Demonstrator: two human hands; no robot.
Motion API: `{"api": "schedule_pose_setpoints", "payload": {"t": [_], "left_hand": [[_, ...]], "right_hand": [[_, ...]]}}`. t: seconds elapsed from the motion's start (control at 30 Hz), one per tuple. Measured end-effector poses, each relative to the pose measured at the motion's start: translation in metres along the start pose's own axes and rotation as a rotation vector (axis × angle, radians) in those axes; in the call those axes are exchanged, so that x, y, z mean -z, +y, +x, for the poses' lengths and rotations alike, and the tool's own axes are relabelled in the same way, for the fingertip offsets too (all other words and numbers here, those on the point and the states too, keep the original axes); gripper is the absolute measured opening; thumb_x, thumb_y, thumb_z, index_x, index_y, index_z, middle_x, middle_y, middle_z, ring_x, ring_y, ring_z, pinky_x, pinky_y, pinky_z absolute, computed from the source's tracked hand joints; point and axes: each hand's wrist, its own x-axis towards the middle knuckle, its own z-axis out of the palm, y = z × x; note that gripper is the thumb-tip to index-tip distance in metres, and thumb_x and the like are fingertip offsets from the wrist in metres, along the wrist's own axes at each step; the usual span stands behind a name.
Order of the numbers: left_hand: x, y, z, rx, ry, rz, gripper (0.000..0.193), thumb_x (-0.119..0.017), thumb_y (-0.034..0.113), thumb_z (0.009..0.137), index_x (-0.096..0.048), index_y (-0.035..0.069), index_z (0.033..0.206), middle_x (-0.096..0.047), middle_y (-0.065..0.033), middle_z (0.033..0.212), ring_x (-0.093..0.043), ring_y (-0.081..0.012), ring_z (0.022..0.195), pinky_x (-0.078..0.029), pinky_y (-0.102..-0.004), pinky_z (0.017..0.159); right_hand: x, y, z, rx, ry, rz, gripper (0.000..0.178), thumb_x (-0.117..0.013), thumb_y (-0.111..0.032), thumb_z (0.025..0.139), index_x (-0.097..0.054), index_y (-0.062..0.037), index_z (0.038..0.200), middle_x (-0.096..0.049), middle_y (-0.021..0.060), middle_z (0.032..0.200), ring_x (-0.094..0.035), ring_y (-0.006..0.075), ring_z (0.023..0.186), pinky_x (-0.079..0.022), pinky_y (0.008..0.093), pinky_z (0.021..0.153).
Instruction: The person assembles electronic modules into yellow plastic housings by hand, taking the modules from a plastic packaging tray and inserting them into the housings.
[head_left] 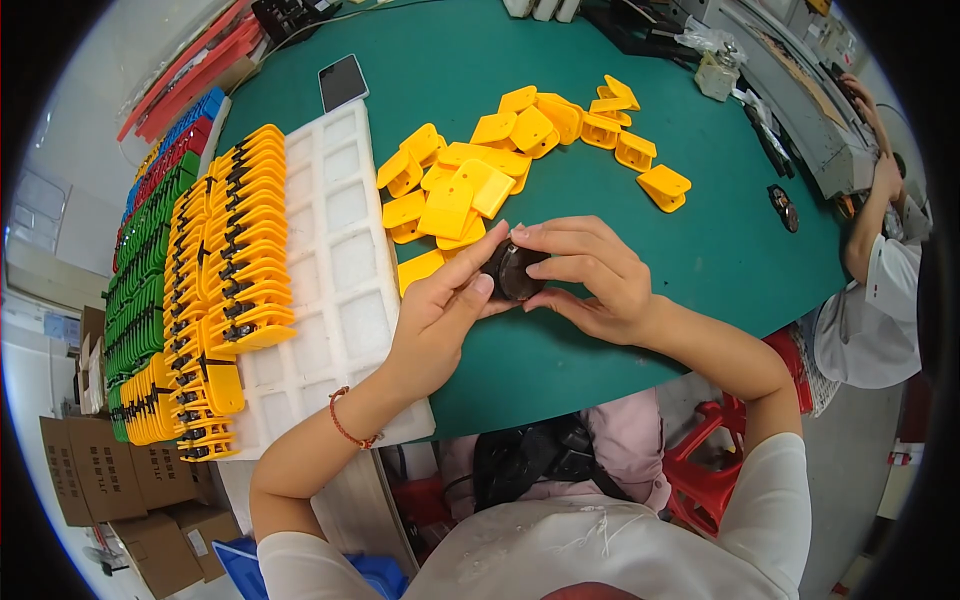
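Between my two hands, over the near middle of the green table, is a dark, rounded, shiny piece (516, 272); its exact kind I cannot make out. My left hand (438, 312) grips its left side, thumb on top. Fingers of my right hand (598, 278) are bent around its right and upper edge. Just beyond my hands lies a loose pile of yellow folded plastic pieces (447, 207), each with small holes. To the left, a white foam tray (372, 345) with square pockets carries rows of yellow pieces fitted with black parts (245, 255).
Green, red and blue pieces (140, 290) stand in rows farther left. A phone (343, 84) lies beyond the tray. At right are a dark oval object (783, 208), a glass bottle (717, 73) and a grey machine (800, 110). Another person's arm (873, 215) shows there.
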Motion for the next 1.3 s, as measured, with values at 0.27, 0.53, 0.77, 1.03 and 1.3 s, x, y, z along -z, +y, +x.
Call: {"api": "schedule_pose_setpoints", "payload": {"t": [0.27,0.53,0.77,1.03,1.3], "left_hand": [[-0.002,0.001,-0.002,-0.042,-0.014,0.11,0.043,-0.04,0.008,0.097,-0.033,0.0,0.139,-0.043,-0.0116,0.136,-0.05,-0.017,0.115,-0.044,-0.0306,0.096],[-0.004,0.001,-0.003,-0.057,-0.02,0.185,0.043,-0.041,0.009,0.097,-0.033,0.0,0.138,-0.043,-0.0111,0.137,-0.05,-0.0159,0.114,-0.045,-0.0302,0.096],[-0.004,0.003,-0.004,-0.085,-0.016,0.231,0.042,-0.042,0.007,0.096,-0.035,-0.001,0.137,-0.046,-0.0102,0.135,-0.053,-0.013,0.109,-0.046,-0.0283,0.094],[-0.002,-0.001,-0.005,-0.079,-0.006,0.321,0.046,-0.049,0.003,0.093,-0.036,-0.001,0.137,-0.058,-0.009,0.119,-0.059,-0.0099,0.095,-0.048,-0.0251,0.088],[-0.008,-0.008,-0.003,-0.109,0.115,0.253,0.039,-0.058,-0.006,0.084,-0.045,-0.004,0.121,-0.063,-0.012,0.106,-0.062,-0.0123,0.094,-0.049,-0.023,0.083]], "right_hand": [[0.0,-0.001,0.001,0.001,0.007,0.014,0.036,-0.078,-0.008,0.061,-0.058,-0.0021,0.09,-0.061,0.0135,0.113,-0.06,0.0298,0.099,-0.051,0.0352,0.08],[0.001,-0.001,-0.001,0.006,0.016,0.008,0.033,-0.078,-0.008,0.06,-0.058,-0.002,0.086,-0.062,0.0131,0.109,-0.06,0.0296,0.098,-0.052,0.035,0.079],[0.001,-0.002,0.0,0.018,0.033,0.012,0.033,-0.079,-0.008,0.06,-0.058,-0.0014,0.085,-0.063,0.0135,0.108,-0.061,0.0296,0.096,-0.052,0.035,0.078],[0.001,-0.002,0.0,0.032,0.035,-0.002,0.032,-0.079,-0.009,0.06,-0.058,-0.0012,0.083,-0.063,0.0137,0.108,-0.061,0.0297,0.095,-0.052,0.0351,0.077],[-0.003,0.001,0.003,0.056,0.062,0.144,0.057,-0.081,-0.019,0.062,-0.052,-0.0029,0.108,-0.059,0.0139,0.108,-0.059,0.0295,0.092,-0.05,0.0363,0.077]]}}
